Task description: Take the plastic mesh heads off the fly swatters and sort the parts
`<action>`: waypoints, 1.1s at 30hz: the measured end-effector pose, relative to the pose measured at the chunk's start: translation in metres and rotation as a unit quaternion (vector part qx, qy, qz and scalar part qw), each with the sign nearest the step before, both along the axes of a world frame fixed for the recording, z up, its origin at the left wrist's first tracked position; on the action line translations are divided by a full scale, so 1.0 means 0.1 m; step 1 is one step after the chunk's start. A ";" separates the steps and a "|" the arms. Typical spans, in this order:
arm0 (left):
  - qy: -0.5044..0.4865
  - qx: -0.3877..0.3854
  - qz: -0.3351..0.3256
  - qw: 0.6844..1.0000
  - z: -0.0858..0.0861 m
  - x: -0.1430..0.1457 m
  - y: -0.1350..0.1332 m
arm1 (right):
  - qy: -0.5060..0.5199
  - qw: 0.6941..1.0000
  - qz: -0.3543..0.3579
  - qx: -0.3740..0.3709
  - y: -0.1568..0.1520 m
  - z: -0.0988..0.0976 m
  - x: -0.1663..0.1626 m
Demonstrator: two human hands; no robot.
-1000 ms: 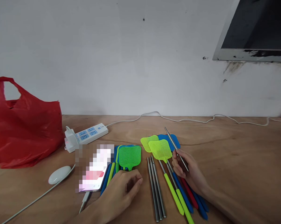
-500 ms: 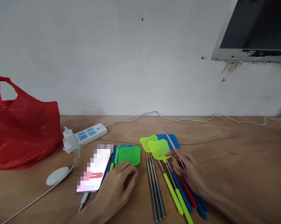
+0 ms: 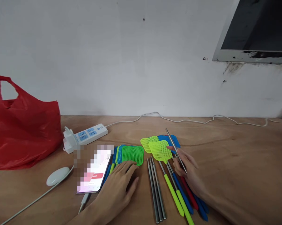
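Note:
My left hand lies over the lower edge of a green fly swatter, fingers stretched out and thumb apart. Under that swatter are blue and yellow-green swatters in a stack; my hand covers most of their handles. In my right hand is a slim metal rod, pinched and tilted, its upper end pointing away from me. The index finger reaches over a yellow-green fly swatter. Below lie several swatters with yellow, blue and red handles. Between my hands rest several loose metal rods, side by side.
A lit phone, partly blurred, lies left of my left hand, a cable plugged into it. Farther left are a white power strip, a white oval device and a red plastic bag. A thin white cord runs along the wall.
The green swatter under my left hand has shifted slightly right, showing more blue beneath it. My left fingers are straighter. The rod in my right hand has tipped slightly.

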State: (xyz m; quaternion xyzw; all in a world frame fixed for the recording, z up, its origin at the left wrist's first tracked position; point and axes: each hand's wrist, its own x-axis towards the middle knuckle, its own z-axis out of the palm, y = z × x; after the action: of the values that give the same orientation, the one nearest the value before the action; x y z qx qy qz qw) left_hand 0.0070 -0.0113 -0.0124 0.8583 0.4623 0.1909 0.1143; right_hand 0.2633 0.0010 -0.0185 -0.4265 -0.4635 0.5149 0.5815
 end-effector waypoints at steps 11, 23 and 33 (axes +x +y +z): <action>-0.025 0.030 -0.034 0.999 0.01 0.00 0.00 | 0.001 0.997 -0.040 -0.064 0.01 0.06 0.01; -0.047 0.004 -0.110 0.993 0.11 0.08 -0.07 | -0.426 0.890 0.037 0.160 -0.09 -0.16 0.00; -0.037 -0.009 -0.123 0.992 0.02 0.07 -0.07 | -0.492 0.832 0.082 0.242 -0.14 -0.04 -0.06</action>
State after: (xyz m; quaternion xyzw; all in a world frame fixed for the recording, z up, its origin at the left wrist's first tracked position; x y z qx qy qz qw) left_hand 0.0144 -0.0184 -0.0101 0.9001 0.3501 0.2026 0.1616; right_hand 0.2576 -0.0130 -0.0227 -0.4292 -0.8314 0.1544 0.3173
